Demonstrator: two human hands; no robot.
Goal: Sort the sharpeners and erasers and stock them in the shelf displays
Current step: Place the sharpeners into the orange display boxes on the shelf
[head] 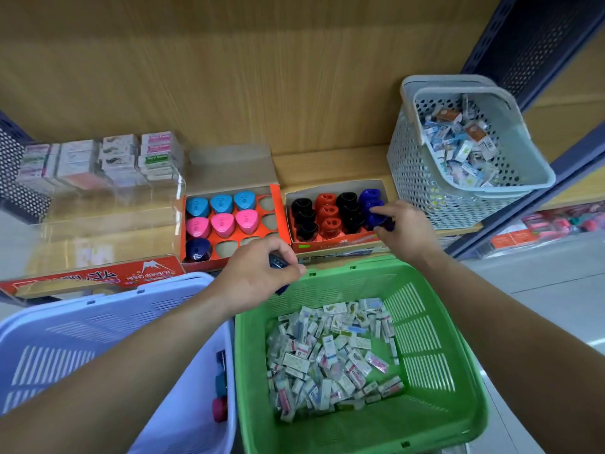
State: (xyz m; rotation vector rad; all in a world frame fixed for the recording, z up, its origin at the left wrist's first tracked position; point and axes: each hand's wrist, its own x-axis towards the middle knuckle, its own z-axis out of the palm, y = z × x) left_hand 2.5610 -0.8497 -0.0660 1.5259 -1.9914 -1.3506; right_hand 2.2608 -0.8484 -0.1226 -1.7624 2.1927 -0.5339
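Two orange display boxes sit on the wooden shelf. The left box (276,208) holds light blue, pink and one dark blue triangular sharpener (198,249), with several slots bare. The right box (340,243) holds rows of black, red and blue sharpeners. My right hand (401,229) pinches a dark blue sharpener (383,221) at the front of the box's rightmost row. My left hand (258,273) hovers in front of the left box and grips dark blue sharpeners (278,261). A clear case (108,198) at the left holds stacked erasers (131,155).
A green basket (435,339) full of wrapped erasers stands below my hands. A lilac basket (82,339) at lower left holds a few sharpeners at its right side. A grey basket (422,178) of boxed erasers rests on the shelf at the right, beside a dark blue upright.
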